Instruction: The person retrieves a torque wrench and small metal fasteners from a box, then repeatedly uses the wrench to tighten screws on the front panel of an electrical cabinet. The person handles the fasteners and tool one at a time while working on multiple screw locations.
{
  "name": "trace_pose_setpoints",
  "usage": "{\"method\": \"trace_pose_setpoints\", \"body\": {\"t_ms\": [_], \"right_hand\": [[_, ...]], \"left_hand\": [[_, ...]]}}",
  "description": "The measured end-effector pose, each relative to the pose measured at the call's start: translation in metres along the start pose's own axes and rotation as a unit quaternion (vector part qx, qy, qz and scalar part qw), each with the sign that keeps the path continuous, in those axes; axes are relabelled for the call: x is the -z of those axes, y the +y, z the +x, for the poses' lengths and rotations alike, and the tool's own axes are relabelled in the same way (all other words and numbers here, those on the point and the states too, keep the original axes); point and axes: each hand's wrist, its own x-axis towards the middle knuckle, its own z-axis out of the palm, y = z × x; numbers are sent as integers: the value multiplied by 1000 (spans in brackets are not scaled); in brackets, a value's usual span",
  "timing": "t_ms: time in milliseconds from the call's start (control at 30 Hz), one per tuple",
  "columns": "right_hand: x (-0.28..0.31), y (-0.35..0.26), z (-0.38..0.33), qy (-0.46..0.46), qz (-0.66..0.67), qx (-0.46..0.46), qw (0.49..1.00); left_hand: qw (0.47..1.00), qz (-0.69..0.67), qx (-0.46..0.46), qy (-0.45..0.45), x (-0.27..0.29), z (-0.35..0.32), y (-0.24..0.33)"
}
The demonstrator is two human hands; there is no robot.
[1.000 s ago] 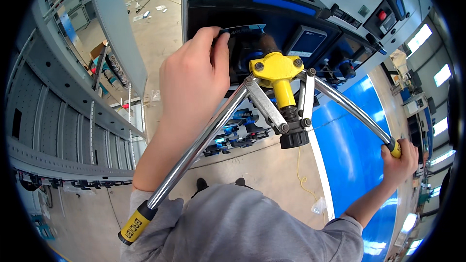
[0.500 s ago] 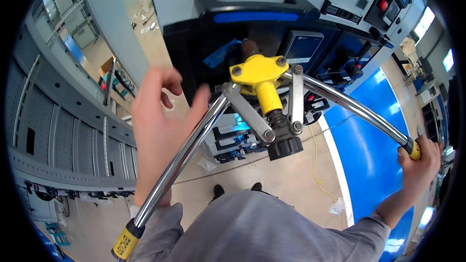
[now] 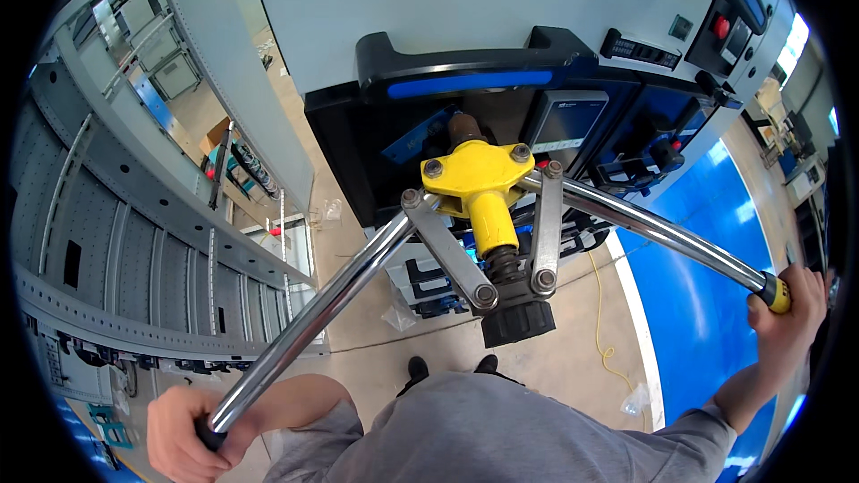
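A two-handled lever rivet tool (image 3: 479, 177) spans the middle of the view, its long chrome arms spread wide. It has a yellow head, flat steel links and a black ribbed knob (image 3: 519, 325) at the end nearest me. My left hand (image 3: 183, 434) is closed around the grip of the left arm, low on the left. At far right, my right hand (image 3: 792, 317) grips the yellow-and-black handle end of the other arm. The tool's nose points away from me, toward a dark recess below a black handle bar with a blue stripe (image 3: 474, 82); its tip is hard to make out.
A grey control cabinet (image 3: 313, 0) stands ahead, with a red button (image 3: 721, 27) at its upper right. Perforated metal frames (image 3: 134, 233) line the left. Blue floor (image 3: 689, 277) lies to the right, beside a yellow cord (image 3: 601, 322) and a scrap of clear plastic (image 3: 636, 400).
My left hand, open beside the left arm before, has moved down and closed on its grip. The tool sits slightly lower in view. My right hand keeps its hold.
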Motion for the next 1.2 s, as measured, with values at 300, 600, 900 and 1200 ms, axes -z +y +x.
{"method": "trace_pose_setpoints", "body": {"t_ms": [300, 600, 900, 1200], "right_hand": [[-73, 23, 46, 255, 130, 140, 948], [-148, -9, 48, 490, 416, -173, 746], [-103, -21, 65, 430, 877, -144, 161], [-12, -40, 34, 351, 935, -50, 21]], "left_hand": [[997, -16, -35, 70, 19, 1, 40], [997, -39, -53, 34, 28, 1, 23], [987, -30, 59, -149, 13, 24, 21], [959, 40, 105, -261, -36, 15, 43]]}}
